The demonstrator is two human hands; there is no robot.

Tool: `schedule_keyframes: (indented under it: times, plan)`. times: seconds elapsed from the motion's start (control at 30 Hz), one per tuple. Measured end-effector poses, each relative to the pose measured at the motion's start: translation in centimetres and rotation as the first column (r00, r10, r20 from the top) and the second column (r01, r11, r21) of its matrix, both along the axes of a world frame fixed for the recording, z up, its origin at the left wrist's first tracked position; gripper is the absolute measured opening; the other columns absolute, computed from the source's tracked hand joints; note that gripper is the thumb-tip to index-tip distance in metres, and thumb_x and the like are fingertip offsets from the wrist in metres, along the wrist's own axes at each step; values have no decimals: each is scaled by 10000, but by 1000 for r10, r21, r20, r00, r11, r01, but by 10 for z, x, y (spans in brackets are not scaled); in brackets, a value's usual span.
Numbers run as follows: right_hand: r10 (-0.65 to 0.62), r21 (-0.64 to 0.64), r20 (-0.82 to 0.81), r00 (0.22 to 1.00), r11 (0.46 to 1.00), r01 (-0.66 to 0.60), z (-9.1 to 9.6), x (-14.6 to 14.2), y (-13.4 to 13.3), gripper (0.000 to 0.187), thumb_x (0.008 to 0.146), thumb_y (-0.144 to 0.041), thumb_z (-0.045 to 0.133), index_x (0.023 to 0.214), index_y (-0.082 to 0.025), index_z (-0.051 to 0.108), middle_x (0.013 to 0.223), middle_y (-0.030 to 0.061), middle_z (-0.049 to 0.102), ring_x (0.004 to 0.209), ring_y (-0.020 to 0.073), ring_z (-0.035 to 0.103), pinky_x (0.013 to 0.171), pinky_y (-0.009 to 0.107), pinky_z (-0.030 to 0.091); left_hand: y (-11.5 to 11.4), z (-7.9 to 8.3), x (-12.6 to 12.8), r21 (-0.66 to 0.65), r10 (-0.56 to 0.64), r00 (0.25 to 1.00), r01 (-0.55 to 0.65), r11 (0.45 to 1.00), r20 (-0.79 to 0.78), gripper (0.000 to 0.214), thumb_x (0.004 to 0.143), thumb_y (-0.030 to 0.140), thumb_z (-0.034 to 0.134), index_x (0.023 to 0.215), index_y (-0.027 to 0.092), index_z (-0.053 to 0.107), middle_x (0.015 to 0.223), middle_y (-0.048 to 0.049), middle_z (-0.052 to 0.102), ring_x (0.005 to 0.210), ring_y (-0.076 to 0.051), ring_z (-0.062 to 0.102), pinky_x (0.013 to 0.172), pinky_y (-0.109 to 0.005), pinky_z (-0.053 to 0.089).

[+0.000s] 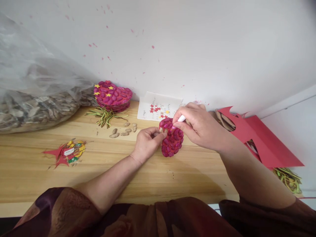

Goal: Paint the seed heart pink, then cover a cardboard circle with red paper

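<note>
A small crimson piece covered in painted seeds [172,140] lies on the wooden table [37,177]. My left hand [147,142] pinches its upper left edge, where one unpainted seed shows. My right hand [199,126] is closed on a white pen or marker [181,118], whose tip touches the top of the piece. Several loose pale seeds [124,130] lie just left of my left hand.
A finished stack of crimson seed pieces with yellow stars [112,95] sits at the back over green strips. A clear bag of seeds [37,98] fills the left. A star sticker sheet [158,107], red card [261,138] and paper scraps [67,152] lie around.
</note>
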State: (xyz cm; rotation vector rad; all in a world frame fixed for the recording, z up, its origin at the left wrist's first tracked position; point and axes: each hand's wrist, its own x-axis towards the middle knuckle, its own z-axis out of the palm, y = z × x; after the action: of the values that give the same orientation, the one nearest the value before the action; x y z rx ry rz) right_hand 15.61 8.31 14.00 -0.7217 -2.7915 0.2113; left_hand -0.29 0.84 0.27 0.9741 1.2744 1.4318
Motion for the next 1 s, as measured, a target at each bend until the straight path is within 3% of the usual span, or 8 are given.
schedule_keyframes:
  times: [0.13,0.27,0.63,0.73,1.0]
  plan:
    - [-46,63,-77,996,997,51,-5,9,4,52,951,-199,549,931,-233,583,885,21,698,885,221,572,878,409,351,0,-1,0,-12,2,1000,-2,1000,27,307,776,399,744,615,168,622,538,22,553,526,-112,452,554,-261,346]
    - [-18,18,-153,988,1000,21,-7,13,4,49,966,-232,552,946,-232,596,877,25,696,853,211,588,848,394,394,0,1,0,-11,5,1000,-5,1000,28,303,755,405,762,624,163,635,533,21,544,523,-113,449,546,-258,338]
    - [-36,58,-169,985,997,46,-13,15,7,46,956,-222,572,937,-242,609,878,19,704,878,223,595,859,406,395,0,2,2,-16,7,1000,-7,1000,20,297,746,403,770,628,159,650,532,20,541,516,-110,451,535,-252,331]
    - [-39,19,-209,977,999,44,-13,16,4,51,965,-247,574,934,-242,615,857,17,693,851,214,601,853,402,408,0,1,1,-15,3,998,-2,1000,59,296,746,406,778,638,160,654,543,18,554,521,-109,456,542,-251,343]
    - [-193,-67,-378,906,981,181,-29,30,-3,74,986,-284,562,955,-245,617,803,0,642,733,176,588,730,352,422,3,-3,1,-109,3,980,19,994,201,293,700,398,833,676,151,677,568,14,594,503,-82,468,533,-223,338]
